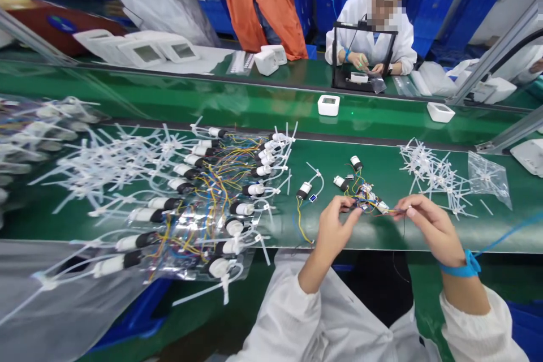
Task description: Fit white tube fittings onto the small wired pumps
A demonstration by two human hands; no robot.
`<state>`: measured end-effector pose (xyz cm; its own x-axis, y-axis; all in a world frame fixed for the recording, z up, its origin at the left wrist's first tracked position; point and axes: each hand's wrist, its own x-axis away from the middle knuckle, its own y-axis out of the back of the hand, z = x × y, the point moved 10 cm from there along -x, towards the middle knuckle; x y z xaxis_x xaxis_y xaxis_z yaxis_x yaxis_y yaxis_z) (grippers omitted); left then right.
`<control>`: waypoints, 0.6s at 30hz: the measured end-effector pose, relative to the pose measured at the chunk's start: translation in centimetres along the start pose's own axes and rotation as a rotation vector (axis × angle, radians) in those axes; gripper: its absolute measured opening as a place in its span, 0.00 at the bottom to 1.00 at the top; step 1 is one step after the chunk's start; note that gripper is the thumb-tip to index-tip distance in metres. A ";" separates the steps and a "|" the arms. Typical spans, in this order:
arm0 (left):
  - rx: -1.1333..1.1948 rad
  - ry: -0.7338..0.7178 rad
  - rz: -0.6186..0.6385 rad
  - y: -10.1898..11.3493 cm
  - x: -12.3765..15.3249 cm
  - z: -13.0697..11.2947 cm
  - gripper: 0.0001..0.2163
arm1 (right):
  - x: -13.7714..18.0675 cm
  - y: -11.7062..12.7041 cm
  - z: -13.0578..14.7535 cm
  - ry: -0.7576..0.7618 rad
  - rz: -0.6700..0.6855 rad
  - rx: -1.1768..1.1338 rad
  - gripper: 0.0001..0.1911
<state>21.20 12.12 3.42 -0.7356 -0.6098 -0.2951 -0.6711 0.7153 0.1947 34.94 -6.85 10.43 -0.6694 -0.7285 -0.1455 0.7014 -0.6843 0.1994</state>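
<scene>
In the head view, my left hand point(337, 225) is closed at the near side of a tangled bundle of coloured wires point(365, 195), with thumb and fingertips pinching it. Farther right, my right hand point(433, 227) pinches thin wires that run out from the bundle; their tips are hidden by my fingers. Two small white-and-black cylinders, motor-like, lie at the bundle's far edge, one upper point(356, 163) and one left point(340, 182). Left of my left hand lies a similar cylinder point(304, 190) with a yellow wire and a white tube tied in a loop.
Rows of wired cylinders point(244, 208) lie on clear plastic bags to the left, beside a heap of white tube pieces point(121, 161). More tube pieces point(436, 178) and a plastic bag point(490, 178) lie right. White devices point(328, 105) sit on the green belt; co-workers stand or sit beyond.
</scene>
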 end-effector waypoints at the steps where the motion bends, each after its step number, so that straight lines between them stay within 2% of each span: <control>1: -0.021 0.003 -0.040 0.5 0.1 -0.1 0.08 | 0.7 0.2 -0.8 -0.025 -0.025 -0.025 0.11; 3: -0.104 -0.052 -0.104 1.4 0.3 -0.9 0.10 | 1.8 0.2 -2.0 -0.064 -0.067 -0.081 0.11; 5: -0.196 -0.166 -0.110 1.5 0.4 -2.3 0.07 | 2.6 -0.1 -2.7 -0.087 -0.091 -0.137 0.11; 9: -0.246 -0.345 0.069 -0.7 -0.1 -4.5 0.07 | 3.3 -1.2 -2.8 -0.093 -0.088 -0.207 0.12; 12: -0.179 -0.325 0.145 -1.4 -1.0 -4.8 0.06 | 3.1 -1.1 -2.6 -0.086 -0.124 -0.255 0.11; 15: -0.104 -0.265 0.137 -0.9 -2.0 -4.6 0.05 | 2.3 -0.9 -2.5 -0.105 -0.150 -0.296 0.09; 18: -0.059 -0.213 0.124 -0.5 -2.7 -4.6 0.03 | 1.3 -1.8 -2.2 -0.136 -0.078 -0.357 0.11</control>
<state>23.06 11.84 8.39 -0.7808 -0.4284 -0.4548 -0.5856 0.7555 0.2938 33.36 -6.59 7.73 -0.7336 -0.6795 -0.0124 0.6722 -0.7227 -0.1608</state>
